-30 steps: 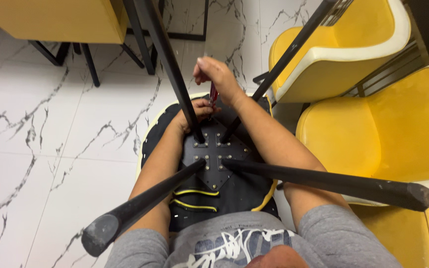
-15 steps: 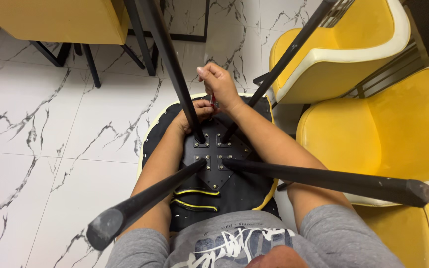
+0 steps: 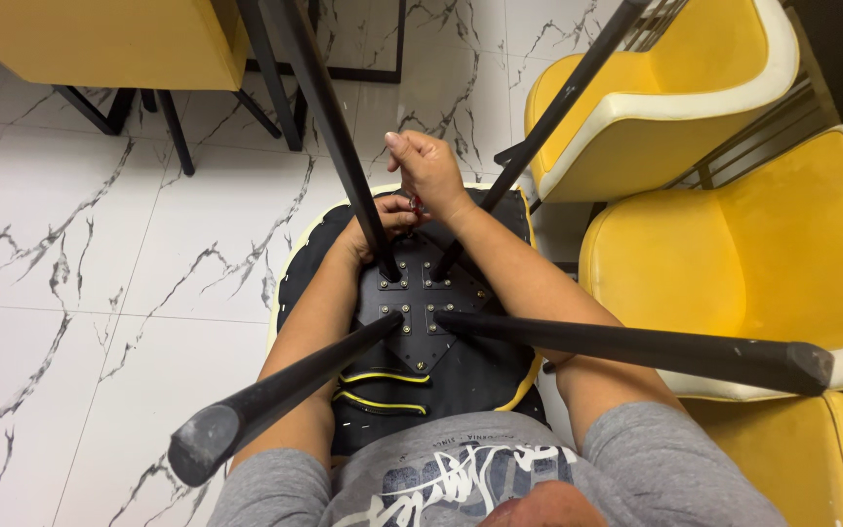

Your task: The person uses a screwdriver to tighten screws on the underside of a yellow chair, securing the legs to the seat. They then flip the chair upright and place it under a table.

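An upturned chair lies on my lap, its black underside (image 3: 470, 376) facing up and its black legs (image 3: 636, 346) pointing outward. A black metal bracket (image 3: 421, 312) with several screws joins the legs at the centre. My left hand (image 3: 382, 222) rests on the underside at the far side of the bracket, beside a leg's base, fingers curled. My right hand (image 3: 428, 168) is raised just above it, fingers closed around a small red-handled tool (image 3: 415, 204) that is mostly hidden.
Three yellow shell chairs (image 3: 753, 234) stand close on the right. A yellow table (image 3: 100, 39) with black legs is at the top left. White marble-patterned floor tiles (image 3: 100, 293) spread to the left.
My right hand has turned slightly and shifted a little over the far edge of the bracket. My left hand and the chair stay in place.
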